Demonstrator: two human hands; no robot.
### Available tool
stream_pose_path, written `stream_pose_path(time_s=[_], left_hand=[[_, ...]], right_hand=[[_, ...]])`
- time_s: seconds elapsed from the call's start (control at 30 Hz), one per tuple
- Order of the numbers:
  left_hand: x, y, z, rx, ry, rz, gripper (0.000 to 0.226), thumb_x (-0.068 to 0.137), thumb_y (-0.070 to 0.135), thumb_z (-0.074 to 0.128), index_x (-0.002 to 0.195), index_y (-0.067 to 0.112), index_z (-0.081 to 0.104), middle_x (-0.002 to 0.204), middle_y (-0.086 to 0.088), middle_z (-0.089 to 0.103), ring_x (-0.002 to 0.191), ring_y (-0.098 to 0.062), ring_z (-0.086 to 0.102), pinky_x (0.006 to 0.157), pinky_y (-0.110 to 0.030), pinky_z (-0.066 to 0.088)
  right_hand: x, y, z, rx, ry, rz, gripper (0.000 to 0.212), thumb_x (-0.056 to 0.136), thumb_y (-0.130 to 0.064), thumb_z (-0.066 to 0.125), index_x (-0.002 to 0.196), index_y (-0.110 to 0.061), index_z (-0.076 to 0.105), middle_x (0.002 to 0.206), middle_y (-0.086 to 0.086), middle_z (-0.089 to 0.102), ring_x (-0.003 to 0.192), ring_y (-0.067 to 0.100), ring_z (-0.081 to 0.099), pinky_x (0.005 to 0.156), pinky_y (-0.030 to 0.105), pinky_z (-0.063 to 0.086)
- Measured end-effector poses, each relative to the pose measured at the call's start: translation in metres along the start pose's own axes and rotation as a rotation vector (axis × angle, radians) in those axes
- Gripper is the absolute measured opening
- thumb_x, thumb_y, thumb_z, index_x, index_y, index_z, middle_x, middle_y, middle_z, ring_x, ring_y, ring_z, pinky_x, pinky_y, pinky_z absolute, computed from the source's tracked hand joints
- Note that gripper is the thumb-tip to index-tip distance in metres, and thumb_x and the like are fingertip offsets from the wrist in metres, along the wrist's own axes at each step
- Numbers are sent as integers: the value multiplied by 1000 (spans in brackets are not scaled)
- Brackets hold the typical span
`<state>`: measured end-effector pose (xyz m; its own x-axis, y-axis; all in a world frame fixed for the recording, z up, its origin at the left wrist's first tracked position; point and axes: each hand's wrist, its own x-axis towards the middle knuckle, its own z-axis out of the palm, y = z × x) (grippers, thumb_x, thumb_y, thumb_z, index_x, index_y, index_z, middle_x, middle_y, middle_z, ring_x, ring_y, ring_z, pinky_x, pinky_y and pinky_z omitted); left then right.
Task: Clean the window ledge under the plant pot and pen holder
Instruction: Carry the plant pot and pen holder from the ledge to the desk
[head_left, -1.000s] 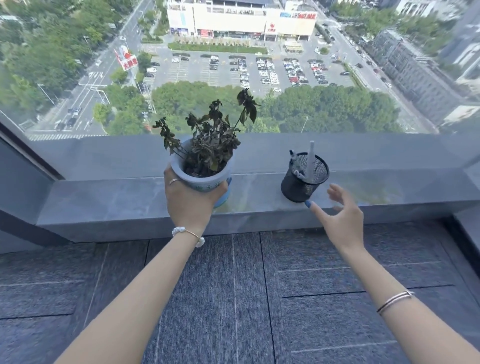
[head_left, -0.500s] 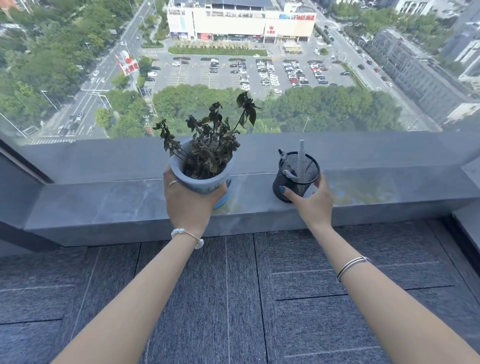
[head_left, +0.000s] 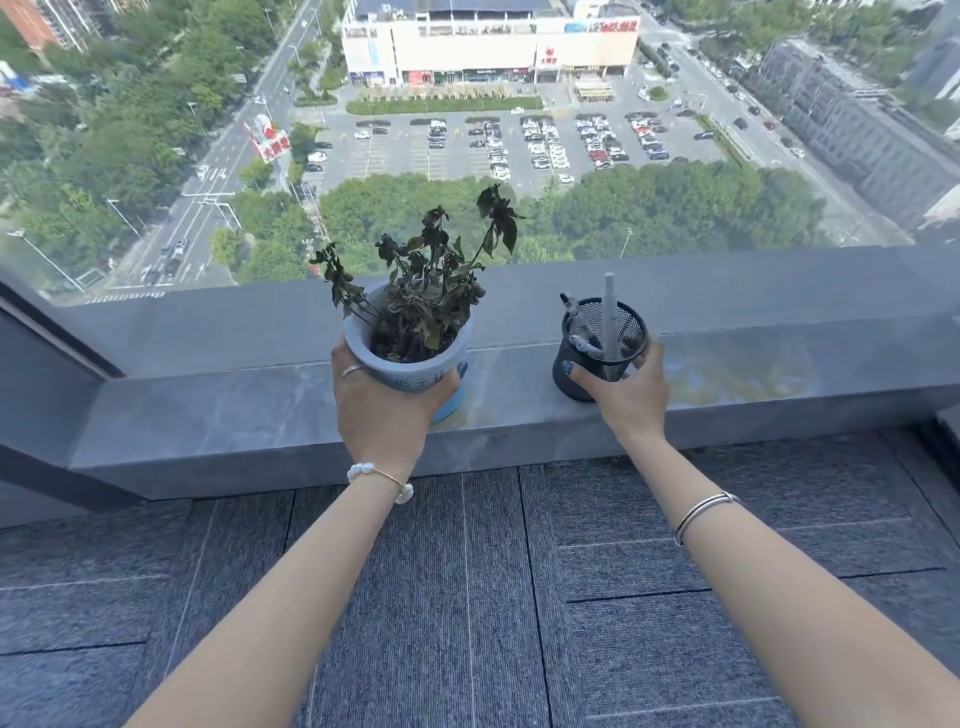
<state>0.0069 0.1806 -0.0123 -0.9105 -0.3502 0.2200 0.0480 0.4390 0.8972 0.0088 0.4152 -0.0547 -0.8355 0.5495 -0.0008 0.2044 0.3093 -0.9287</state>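
A pale blue plant pot with a wilted dark-leaved plant sits near the middle of the grey stone window ledge. My left hand is wrapped around the pot's near side. To its right stands a black mesh pen holder with a few pens in it. My right hand grips the holder from the near side, thumb on its left wall. I cannot tell whether either object is lifted off the ledge.
Behind the ledge a low grey sill meets the large window pane overlooking a street and car park. A dark window frame slants at the left. Grey carpet tiles cover the floor in front.
My right hand has reached forward from open air and closed around the pen holder. My left hand has stayed on the plant pot.
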Motion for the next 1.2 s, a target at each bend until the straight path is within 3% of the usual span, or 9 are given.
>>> stream_pose_path(time_s=[0.23,0.37,0.47,0.6,0.77,0.87,1.0,1.1,1.2], left_hand=[[-3,-1,-2,-21,-3,9,97,45,57,75,126,16,43,125,2,57,113,-14,57,80,-19,43],[-7,1,-4,-32,-12,11,96,45,56,76,126,16,43,125,3,56,114,-13,56,76,-9,41],[-9,2,-7,-37,-17,14,96,45,56,75,126,16,43,125,1,57,114,-13,57,77,-9,42],[-8,10,-15,-60,-17,10,96,45,57,76,126,17,44,124,3,58,114,-12,57,77,-5,40],[-7,32,-34,-50,-9,-4,94,46,51,80,127,19,45,119,9,57,111,-13,58,80,-18,45],[-5,55,-51,-47,7,-11,90,48,47,82,127,22,47,119,8,59,109,-11,57,80,-19,45],[-7,96,-87,-54,18,-29,90,46,56,77,127,26,48,120,10,60,110,-7,57,77,-9,43],[-9,138,-120,-17,26,-48,89,47,57,76,127,27,48,119,7,63,111,-14,59,82,-24,50],[-6,192,-156,4,43,-51,89,47,58,75,126,27,48,118,7,63,110,-15,60,81,-27,51]], right_hand=[[-6,-2,-4,-10,28,-31,72,58,-35,85,118,-16,49,108,-7,53,100,9,50,85,26,43],[-17,-9,-7,13,12,-63,65,55,-38,86,106,-28,47,101,-12,55,99,14,55,85,30,48],[-30,-21,-11,42,-10,-101,64,56,-34,86,106,-30,47,98,-23,54,95,7,57,76,9,45],[-46,-41,-14,55,-43,-158,63,58,-29,86,108,-27,49,109,-8,57,99,6,54,70,-3,39],[-59,-78,-19,71,-67,-185,61,60,-28,85,109,-27,49,106,-11,57,92,-12,52,72,-4,38],[-68,-107,-27,76,-72,-178,61,61,-31,84,112,-25,51,108,-9,59,94,-4,54,75,-3,39],[-88,-157,-42,77,-79,-173,63,61,-30,84,115,-23,53,109,-8,60,97,1,54,81,5,39],[-105,-207,-61,77,-98,-155,67,60,-29,85,119,-21,53,111,-9,59,101,5,54,82,6,39],[-123,-264,-84,72,-116,-163,61,60,-28,85,113,-27,54,108,-9,62,99,5,56,87,15,43]])
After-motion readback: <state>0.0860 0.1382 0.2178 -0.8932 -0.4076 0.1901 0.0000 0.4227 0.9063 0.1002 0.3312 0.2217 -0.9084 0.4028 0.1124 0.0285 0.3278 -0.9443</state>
